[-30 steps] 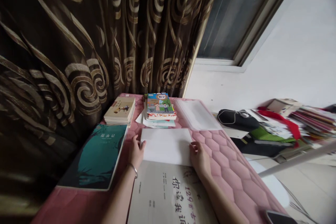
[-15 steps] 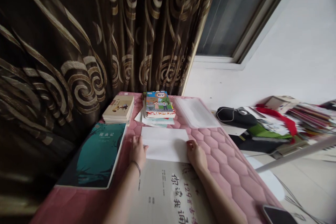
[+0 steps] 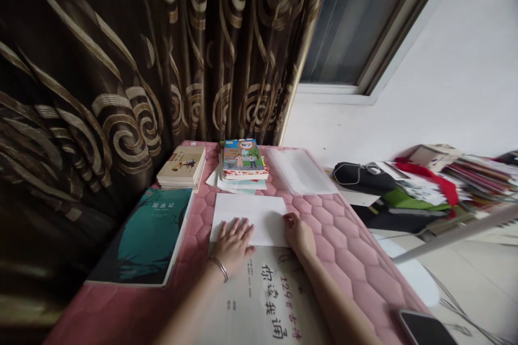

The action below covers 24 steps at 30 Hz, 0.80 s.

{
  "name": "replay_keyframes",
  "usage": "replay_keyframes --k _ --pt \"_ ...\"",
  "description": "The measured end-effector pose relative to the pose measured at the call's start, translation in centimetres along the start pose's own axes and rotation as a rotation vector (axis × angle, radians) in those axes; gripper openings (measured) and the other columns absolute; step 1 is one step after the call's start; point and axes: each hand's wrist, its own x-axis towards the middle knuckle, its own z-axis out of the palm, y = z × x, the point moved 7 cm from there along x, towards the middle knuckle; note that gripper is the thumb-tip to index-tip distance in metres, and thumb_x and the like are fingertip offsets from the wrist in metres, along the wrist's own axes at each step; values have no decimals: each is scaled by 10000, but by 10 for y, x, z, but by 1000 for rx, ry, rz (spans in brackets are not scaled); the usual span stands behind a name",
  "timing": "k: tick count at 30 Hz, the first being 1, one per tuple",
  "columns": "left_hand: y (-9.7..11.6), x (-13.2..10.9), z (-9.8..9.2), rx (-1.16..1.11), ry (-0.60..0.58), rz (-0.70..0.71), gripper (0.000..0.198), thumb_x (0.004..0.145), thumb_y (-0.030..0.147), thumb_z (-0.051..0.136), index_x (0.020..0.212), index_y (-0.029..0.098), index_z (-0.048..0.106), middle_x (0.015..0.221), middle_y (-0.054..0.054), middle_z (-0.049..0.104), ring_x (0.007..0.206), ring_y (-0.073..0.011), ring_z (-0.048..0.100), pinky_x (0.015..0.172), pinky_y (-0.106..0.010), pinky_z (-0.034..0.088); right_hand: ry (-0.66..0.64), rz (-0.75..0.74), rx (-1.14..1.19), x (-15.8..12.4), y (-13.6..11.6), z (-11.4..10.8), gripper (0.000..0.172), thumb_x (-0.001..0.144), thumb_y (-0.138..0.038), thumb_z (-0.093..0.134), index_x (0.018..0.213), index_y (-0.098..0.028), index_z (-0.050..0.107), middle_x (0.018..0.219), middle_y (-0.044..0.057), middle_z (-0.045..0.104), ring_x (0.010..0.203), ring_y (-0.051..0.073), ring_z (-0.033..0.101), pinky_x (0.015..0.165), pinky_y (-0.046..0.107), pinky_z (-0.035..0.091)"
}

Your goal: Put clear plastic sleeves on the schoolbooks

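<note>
A white sheet (image 3: 263,215) lies on the pink quilted table cover, overlapping the top of a grey printed page (image 3: 238,312) with large handwritten characters. My left hand (image 3: 233,245), a bracelet at its wrist, rests flat on the lower left of the white sheet with its fingers spread. At the sheet's right edge, the fingers of my right hand (image 3: 298,234) are curled together and pinch that edge. Left of the sheet lies a teal book (image 3: 149,237). Beyond it sit a stack of beige books (image 3: 182,166) and a pile topped by a colourful textbook (image 3: 243,159).
A clear plastic sleeve (image 3: 301,171) lies at the back right of the pink cover (image 3: 340,264). A phone (image 3: 427,329) is at the front right. Black pouches, a red strap and stacked papers (image 3: 485,175) are farther right. A patterned curtain (image 3: 226,54) hangs behind.
My left hand has moved from the white sheet's left edge onto its surface, and its fingers have spread out. My right hand is still at the right edge.
</note>
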Motion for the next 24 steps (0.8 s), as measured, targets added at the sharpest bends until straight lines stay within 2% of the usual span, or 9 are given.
replay_keyframes --k 6,10,13,15,17,19,21,24 --pt "0 6 -4 -21 -59 -135 562 949 429 311 1482 257 278 1567 -77 200 1448 -288 158 1138 -593 116 -33 -16 -59 -1 -7 -2 310 907 -256 382 1028 -181 657 923 122 687 791 219 649 631 299 434" --pt "-3 12 -1 -16 -42 -216 571 936 419 316 1477 239 298 1571 -102 165 1449 -302 139 1125 -615 97 -47 -16 -114 -4 -12 -6 350 924 -269 342 1066 -180 650 965 141 670 792 243 652 638 327 451" --pt "-4 13 1 -12 -20 -248 575 929 419 311 1476 241 299 1571 -104 158 1451 -297 137 1116 -633 81 -17 -57 -185 -13 -25 -12 373 928 -270 341 1139 -166 631 1168 192 601 957 293 624 749 387 462" --pt "-3 13 1 -12 -13 -247 576 925 417 312 1474 243 303 1571 -99 165 1451 -292 137 1117 -631 86 8 -174 -261 -25 -44 -14 405 932 -288 356 1232 -153 592 1352 202 492 1150 332 529 881 433 430" --pt "-1 12 -1 -10 -10 -249 575 923 403 313 1474 237 304 1569 -100 167 1451 -294 137 1115 -637 85 -51 -342 -305 -42 -65 -5 469 948 -337 348 1348 -152 509 1478 166 378 1313 332 383 1007 455 358" --pt "0 12 -2 -12 -19 -258 574 922 372 309 1475 220 301 1568 -102 160 1450 -302 137 1111 -646 77 -199 -460 -302 -60 -80 11 523 965 -404 315 1434 -192 406 1534 111 302 1401 304 259 1087 474 273" --pt "1 12 -4 -14 -28 -278 577 919 341 305 1478 199 295 1567 -98 154 1447 -313 143 1116 -637 73 -330 -495 -304 -74 -84 25 535 974 -448 279 1466 -249 343 1552 69 255 1433 279 188 1126 494 193" --pt "-3 11 -6 4 -33 -318 588 918 335 310 1481 166 286 1565 -101 159 1443 -302 167 1140 -580 111 -376 -489 -333 -78 -80 32 538 983 -475 234 1472 -266 319 1553 60 218 1439 254 167 1145 483 145"
